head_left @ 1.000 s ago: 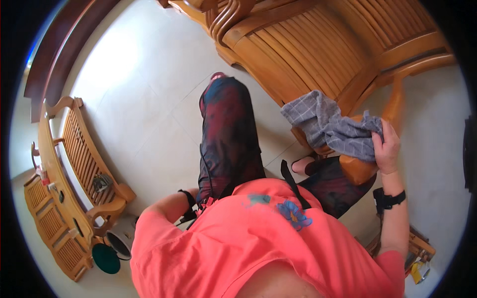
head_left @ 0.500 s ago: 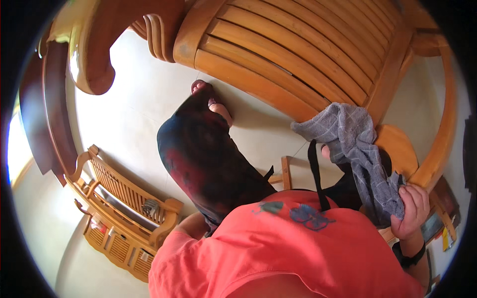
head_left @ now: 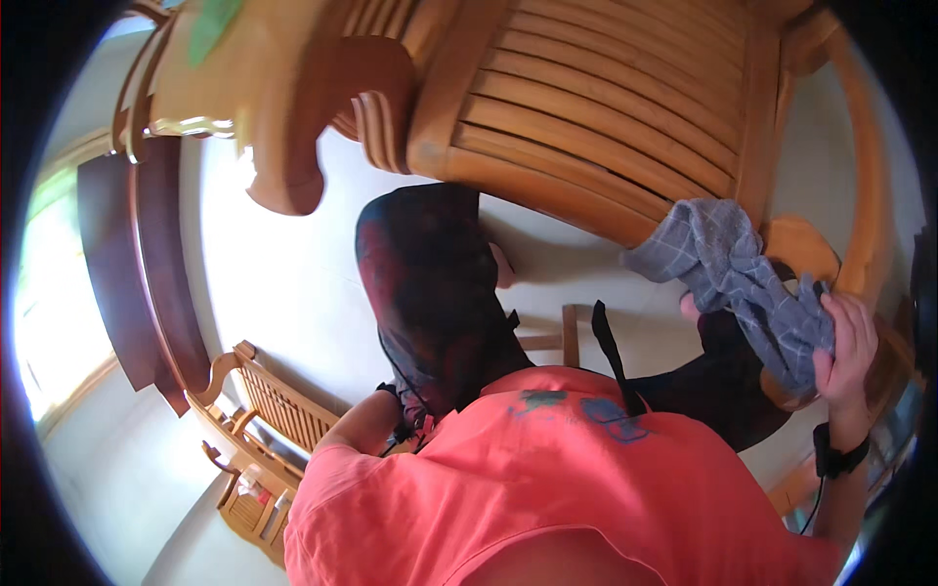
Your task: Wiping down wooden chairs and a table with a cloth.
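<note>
Pinched in my right hand [head_left: 850,347] is one end of a grey towel [head_left: 728,259] with a pale grid pattern. The bunched towel stretches up and left from my fingers. Its far end reaches the front corner of a slatted wooden bench seat [head_left: 606,107], but whether it presses on the wood I cannot tell. A dark band circles my right wrist. My left forearm [head_left: 366,425] bends in beside my dark-trousered left leg [head_left: 425,283]. The left hand itself is hidden at the thigh, below a black wristband.
A curved wooden armrest [head_left: 870,186] rises at the right of the bench. Thick carved wooden furniture [head_left: 293,146] stands at the upper left. A small wooden stool leg [head_left: 570,337] shows between my legs. Another slatted wooden bench [head_left: 283,396] stands at the lower left, beneath a bright window [head_left: 63,313].
The view has shifted, so the furniture appears farther right. My right hand still grips the towel, which has stayed by the bench corner. My left leg has bent nearer the bench, hiding the foot.
</note>
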The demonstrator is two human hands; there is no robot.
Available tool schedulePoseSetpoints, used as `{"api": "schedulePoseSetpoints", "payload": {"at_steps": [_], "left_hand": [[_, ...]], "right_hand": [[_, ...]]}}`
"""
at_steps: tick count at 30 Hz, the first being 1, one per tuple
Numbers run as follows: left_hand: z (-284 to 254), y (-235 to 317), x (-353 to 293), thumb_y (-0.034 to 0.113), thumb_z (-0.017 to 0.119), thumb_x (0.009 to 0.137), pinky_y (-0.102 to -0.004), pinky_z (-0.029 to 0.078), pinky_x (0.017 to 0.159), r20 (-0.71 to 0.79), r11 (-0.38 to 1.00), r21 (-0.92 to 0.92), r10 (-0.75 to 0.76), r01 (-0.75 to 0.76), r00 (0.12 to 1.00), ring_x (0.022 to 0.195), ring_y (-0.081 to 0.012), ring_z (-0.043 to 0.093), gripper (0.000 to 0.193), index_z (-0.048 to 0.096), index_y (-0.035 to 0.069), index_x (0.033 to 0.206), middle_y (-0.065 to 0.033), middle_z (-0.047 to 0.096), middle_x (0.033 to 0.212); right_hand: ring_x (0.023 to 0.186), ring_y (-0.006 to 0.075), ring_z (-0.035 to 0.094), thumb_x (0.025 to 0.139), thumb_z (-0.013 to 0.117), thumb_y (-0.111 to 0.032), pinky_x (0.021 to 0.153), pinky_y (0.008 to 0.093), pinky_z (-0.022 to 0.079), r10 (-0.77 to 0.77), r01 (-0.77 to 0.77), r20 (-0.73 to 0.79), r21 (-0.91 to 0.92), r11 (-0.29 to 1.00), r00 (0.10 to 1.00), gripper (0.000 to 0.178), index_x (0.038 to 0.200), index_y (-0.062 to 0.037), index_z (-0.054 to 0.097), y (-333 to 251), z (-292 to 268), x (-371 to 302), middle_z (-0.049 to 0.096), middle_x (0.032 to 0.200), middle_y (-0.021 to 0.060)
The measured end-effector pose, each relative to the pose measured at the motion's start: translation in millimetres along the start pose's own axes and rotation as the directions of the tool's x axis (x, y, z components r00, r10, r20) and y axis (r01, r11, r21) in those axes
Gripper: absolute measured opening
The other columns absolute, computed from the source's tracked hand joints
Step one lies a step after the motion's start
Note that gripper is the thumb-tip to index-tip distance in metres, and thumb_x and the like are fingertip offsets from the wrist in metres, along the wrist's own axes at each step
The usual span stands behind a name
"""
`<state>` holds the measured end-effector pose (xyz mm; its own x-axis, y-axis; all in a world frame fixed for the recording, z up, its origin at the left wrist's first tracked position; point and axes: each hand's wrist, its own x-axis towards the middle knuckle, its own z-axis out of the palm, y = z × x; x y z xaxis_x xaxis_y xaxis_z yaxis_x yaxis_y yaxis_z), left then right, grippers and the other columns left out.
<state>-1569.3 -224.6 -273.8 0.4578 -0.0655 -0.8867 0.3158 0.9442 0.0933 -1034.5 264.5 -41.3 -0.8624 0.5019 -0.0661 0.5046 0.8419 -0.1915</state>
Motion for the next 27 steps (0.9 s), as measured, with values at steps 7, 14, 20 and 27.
{"api": "schedulePoseSetpoints", "payload": {"at_steps": [7, 14, 20, 27], "left_hand": [[-9, -80, -15, 0.035, 0.072, 0.088, -0.0424, 0.056, 0.091, -0.142, 0.972, -0.060, 0.215, -0.225, 0.966, 0.103, -0.0282, 0.069, 0.057, 0.055, 0.006, 0.133, -0.0169, 0.061, 0.130], [-90, -85, -52, 0.067, 0.056, 0.090, -0.0490, 0.053, 0.083, -0.651, 0.695, 0.595, 0.121, 0.404, 0.750, 0.090, -0.0387, 0.068, 0.077, 0.063, -0.003, 0.121, -0.0236, 0.068, 0.111], [-58, 161, -232, 0.014, 0.061, 0.097, -0.0319, 0.048, 0.100, -0.560, 0.321, 0.689, 0.804, -0.650, -0.197, 0.115, -0.0161, 0.060, 0.043, 0.055, 0.008, 0.139, -0.0080, 0.065, 0.126], [-5, 286, -225, 0.014, 0.080, 0.083, -0.0359, 0.032, 0.115, -0.249, -0.151, 0.629, 0.890, -0.763, -0.382, 0.137, -0.0242, 0.042, 0.081, 0.036, 0.004, 0.150, -0.0134, 0.042, 0.151]], "right_hand": [[0.101, 0.0417, 0.060, 0.089, 0.059, -0.014, 0.091, 0.0445, 0.047, 0.181, -0.195, -0.184, -0.066, 0.978, 0.966, 0.037, 0.122, 0.0019, 0.058, -15, 5, -23, 0.062, 0.113, 0.0210], [0.102, 0.0188, 0.062, 0.101, 0.056, -0.016, 0.092, 0.0310, 0.047, 0.643, -0.231, -0.384, 0.712, 0.663, 0.663, 0.026, 0.120, 0.0022, 0.059, -53, 19, 34, 0.068, 0.111, 0.0096], [0.106, 0.0150, 0.061, 0.100, 0.058, -0.012, 0.097, 0.0286, 0.046, 0.568, 0.292, -0.388, 0.922, 0.255, 0.726, 0.031, 0.128, 0.0002, 0.059, -196, -55, 154, 0.066, 0.119, 0.0055], [0.100, 0.0125, 0.063, 0.097, 0.062, -0.010, 0.091, 0.0269, 0.049, 0.340, 0.415, -0.353, 0.900, -0.130, 0.872, 0.027, 0.123, -0.0053, 0.064, -303, -74, 266, 0.068, 0.112, 0.0015]]}}
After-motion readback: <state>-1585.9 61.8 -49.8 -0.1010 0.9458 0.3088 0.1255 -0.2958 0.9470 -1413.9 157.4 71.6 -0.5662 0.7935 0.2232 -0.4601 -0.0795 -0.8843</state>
